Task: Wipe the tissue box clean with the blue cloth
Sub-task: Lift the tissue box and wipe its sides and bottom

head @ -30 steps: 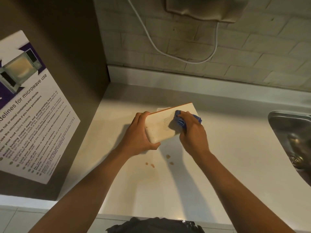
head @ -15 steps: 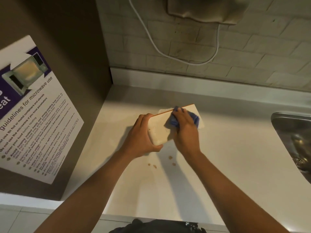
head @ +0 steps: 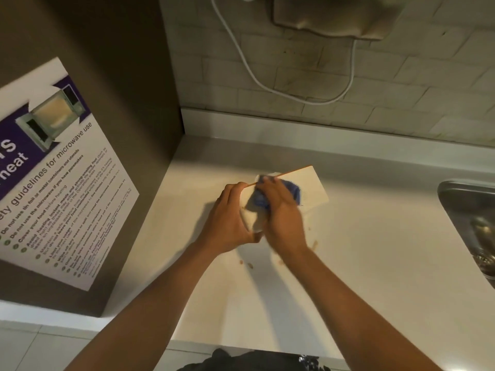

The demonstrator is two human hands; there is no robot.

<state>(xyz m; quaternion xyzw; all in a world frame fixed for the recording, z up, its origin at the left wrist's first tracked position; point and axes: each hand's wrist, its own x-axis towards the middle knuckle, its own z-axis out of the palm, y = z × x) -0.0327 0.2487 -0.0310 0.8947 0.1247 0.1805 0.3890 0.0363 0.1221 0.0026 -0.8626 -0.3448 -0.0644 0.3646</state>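
Observation:
A cream tissue box (head: 312, 187) with an orange top edge is tilted on the white counter (head: 361, 263). My left hand (head: 227, 220) grips its near left end. My right hand (head: 281, 212) presses a crumpled blue cloth (head: 290, 189) against the box's upper face, near the left end. My right hand is blurred. Most of the cloth is hidden under my fingers.
Small brown spots (head: 250, 265) lie on the counter in front of the box. A steel sink (head: 476, 223) is at the right edge. A brown cabinet side with a microwave poster (head: 53, 183) stands on the left. A white cable (head: 267, 84) hangs on the tiled wall.
My right hand with the cloth has slid leftward along the box, from its middle towards my left hand. The left hand keeps its grip on the box.

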